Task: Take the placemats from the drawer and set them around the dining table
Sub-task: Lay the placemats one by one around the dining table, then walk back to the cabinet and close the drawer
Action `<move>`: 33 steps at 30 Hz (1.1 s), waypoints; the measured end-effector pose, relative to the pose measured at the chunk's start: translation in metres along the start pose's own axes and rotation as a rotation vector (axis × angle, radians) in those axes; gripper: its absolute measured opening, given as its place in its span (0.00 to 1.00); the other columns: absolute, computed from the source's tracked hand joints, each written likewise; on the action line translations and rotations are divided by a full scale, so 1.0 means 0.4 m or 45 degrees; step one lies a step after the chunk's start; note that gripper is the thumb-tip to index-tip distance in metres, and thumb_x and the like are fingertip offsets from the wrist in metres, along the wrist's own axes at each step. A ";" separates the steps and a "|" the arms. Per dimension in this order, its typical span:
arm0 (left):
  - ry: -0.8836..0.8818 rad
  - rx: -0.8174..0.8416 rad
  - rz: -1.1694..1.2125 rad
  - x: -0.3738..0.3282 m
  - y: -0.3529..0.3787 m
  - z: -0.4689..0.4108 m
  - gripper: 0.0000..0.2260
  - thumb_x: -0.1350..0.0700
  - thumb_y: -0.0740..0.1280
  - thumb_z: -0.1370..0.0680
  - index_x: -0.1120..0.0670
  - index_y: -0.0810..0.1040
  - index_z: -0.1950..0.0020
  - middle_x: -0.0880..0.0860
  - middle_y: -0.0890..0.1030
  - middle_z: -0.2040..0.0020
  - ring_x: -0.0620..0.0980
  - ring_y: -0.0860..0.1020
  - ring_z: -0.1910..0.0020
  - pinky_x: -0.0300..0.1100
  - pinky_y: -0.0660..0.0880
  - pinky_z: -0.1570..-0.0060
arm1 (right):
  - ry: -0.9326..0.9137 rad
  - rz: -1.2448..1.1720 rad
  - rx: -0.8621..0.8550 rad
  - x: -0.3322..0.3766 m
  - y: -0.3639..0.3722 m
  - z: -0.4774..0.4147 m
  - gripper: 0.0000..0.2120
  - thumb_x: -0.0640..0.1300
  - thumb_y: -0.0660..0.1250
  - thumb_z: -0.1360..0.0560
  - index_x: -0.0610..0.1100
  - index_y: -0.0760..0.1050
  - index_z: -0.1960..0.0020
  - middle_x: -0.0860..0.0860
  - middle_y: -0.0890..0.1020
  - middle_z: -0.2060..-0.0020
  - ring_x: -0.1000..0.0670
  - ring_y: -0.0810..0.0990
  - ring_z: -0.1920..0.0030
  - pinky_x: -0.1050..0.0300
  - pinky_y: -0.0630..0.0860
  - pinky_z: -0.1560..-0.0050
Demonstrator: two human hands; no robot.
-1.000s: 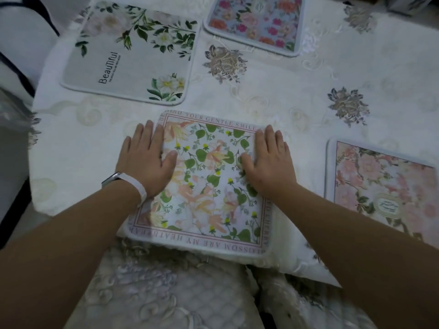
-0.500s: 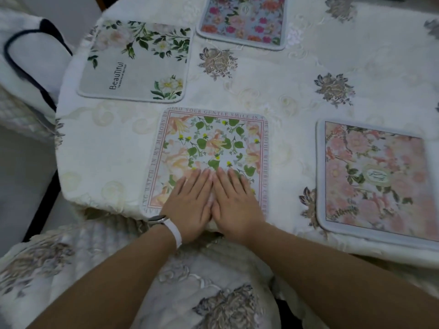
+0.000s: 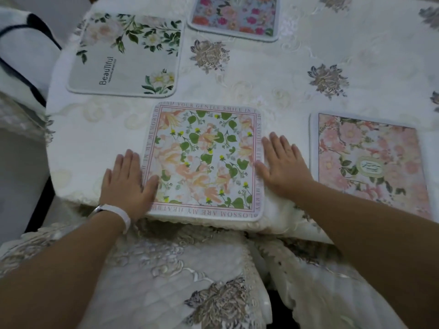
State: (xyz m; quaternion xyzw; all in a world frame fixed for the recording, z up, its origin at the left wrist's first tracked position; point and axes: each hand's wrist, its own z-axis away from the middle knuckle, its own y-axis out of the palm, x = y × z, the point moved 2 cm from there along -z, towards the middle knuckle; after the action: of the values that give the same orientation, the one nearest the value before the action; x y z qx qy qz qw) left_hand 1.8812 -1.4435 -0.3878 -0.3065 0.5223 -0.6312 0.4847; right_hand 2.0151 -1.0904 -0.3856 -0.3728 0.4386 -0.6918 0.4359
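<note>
A square placemat with peach flowers, green leaves and a lettered border (image 3: 204, 160) lies flat at the near edge of the dining table (image 3: 273, 77). My left hand (image 3: 128, 181) rests flat at its left edge, thumb on the mat, fingers apart. At the mat's right edge my right hand (image 3: 282, 165) also lies flat and spread. Three more placemats lie around the table: a grey "Beautiful" one with white flowers (image 3: 126, 55) at far left, a bright floral one (image 3: 235, 16) at the top, and a pink floral one (image 3: 370, 162) on the right.
An embroidered cream tablecloth (image 3: 327, 79) covers the round table. Quilted, embroidered chair covers (image 3: 175, 281) sit just below the table's near edge. A white chair with dark trim (image 3: 21, 51) stands at the left, floor beside it.
Both hands were together at the mat's near edge; they have slid apart to its left and right sides. The mat sits a little further onto the table.
</note>
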 end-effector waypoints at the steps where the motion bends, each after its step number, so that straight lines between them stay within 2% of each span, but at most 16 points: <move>1: 0.000 0.004 -0.014 0.013 -0.008 0.000 0.37 0.34 0.43 0.23 0.55 0.48 0.20 0.53 0.48 0.20 0.52 0.46 0.21 0.55 0.49 0.26 | -0.010 0.021 0.041 -0.017 -0.007 -0.003 0.34 0.65 0.39 0.20 0.48 0.37 0.20 0.49 0.39 0.20 0.47 0.38 0.21 0.46 0.40 0.22; 4: 0.021 -0.002 -0.038 0.035 -0.045 0.009 0.35 0.37 0.46 0.24 0.59 0.60 0.25 0.58 0.61 0.24 0.57 0.59 0.26 0.57 0.62 0.30 | -0.056 -0.025 0.130 -0.041 -0.043 0.002 0.33 0.62 0.45 0.19 0.47 0.44 0.19 0.48 0.44 0.20 0.45 0.43 0.21 0.47 0.45 0.22; 6: -0.012 0.008 0.020 0.036 -0.074 0.026 0.33 0.38 0.53 0.24 0.59 0.63 0.27 0.59 0.67 0.28 0.58 0.66 0.31 0.56 0.68 0.35 | -0.083 -0.070 0.103 -0.050 -0.081 0.025 0.29 0.58 0.50 0.18 0.42 0.58 0.24 0.45 0.58 0.23 0.41 0.56 0.23 0.47 0.59 0.26; 8: -0.051 -0.002 0.126 0.020 -0.102 0.049 0.32 0.41 0.62 0.22 0.57 0.61 0.24 0.59 0.67 0.27 0.59 0.68 0.31 0.56 0.68 0.35 | -0.078 -0.076 0.050 -0.059 -0.118 0.064 0.24 0.55 0.54 0.19 0.40 0.67 0.30 0.44 0.68 0.30 0.42 0.67 0.30 0.48 0.68 0.34; 10: 0.017 -0.043 0.198 -0.021 -0.128 0.069 0.31 0.43 0.64 0.22 0.56 0.61 0.24 0.58 0.68 0.27 0.59 0.69 0.31 0.56 0.68 0.35 | -0.072 -0.095 0.018 -0.063 -0.149 0.107 0.23 0.53 0.56 0.18 0.39 0.68 0.30 0.43 0.69 0.30 0.42 0.69 0.31 0.48 0.69 0.35; 15: 0.323 -0.063 0.282 -0.205 -0.187 0.101 0.31 0.36 0.58 0.24 0.53 0.67 0.26 0.54 0.72 0.29 0.54 0.71 0.33 0.50 0.70 0.37 | -0.087 -0.121 -0.113 -0.080 -0.213 0.204 0.23 0.54 0.57 0.19 0.43 0.68 0.29 0.48 0.73 0.33 0.46 0.71 0.35 0.48 0.71 0.38; 22: 0.696 -0.100 0.130 -0.487 -0.255 0.128 0.34 0.34 0.51 0.25 0.54 0.68 0.27 0.54 0.69 0.27 0.54 0.67 0.28 0.52 0.64 0.30 | -0.044 -0.083 -0.247 -0.167 -0.304 0.326 0.26 0.57 0.57 0.19 0.46 0.64 0.25 0.50 0.71 0.30 0.47 0.69 0.32 0.50 0.70 0.35; 29: 0.812 -0.103 0.084 -0.691 -0.266 0.188 0.35 0.34 0.48 0.26 0.52 0.66 0.25 0.53 0.66 0.25 0.53 0.64 0.26 0.50 0.60 0.29 | 0.001 -0.069 -0.282 -0.295 -0.350 0.442 0.26 0.57 0.57 0.20 0.48 0.62 0.24 0.52 0.69 0.28 0.49 0.67 0.30 0.51 0.65 0.32; 33: 0.851 -0.114 0.039 -0.807 -0.267 0.250 0.34 0.35 0.48 0.25 0.52 0.65 0.25 0.52 0.66 0.25 0.53 0.65 0.27 0.51 0.62 0.29 | 0.000 -0.089 -0.289 -0.399 -0.363 0.505 0.27 0.57 0.56 0.20 0.48 0.62 0.24 0.51 0.69 0.28 0.48 0.67 0.30 0.51 0.66 0.31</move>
State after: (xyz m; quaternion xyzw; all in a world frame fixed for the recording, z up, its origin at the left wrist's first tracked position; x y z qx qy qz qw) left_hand 2.0499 -1.1807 -0.2204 -0.0956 0.6842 -0.6657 0.2822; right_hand 2.2111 -0.9647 -0.2034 -0.4349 0.5009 -0.6524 0.3665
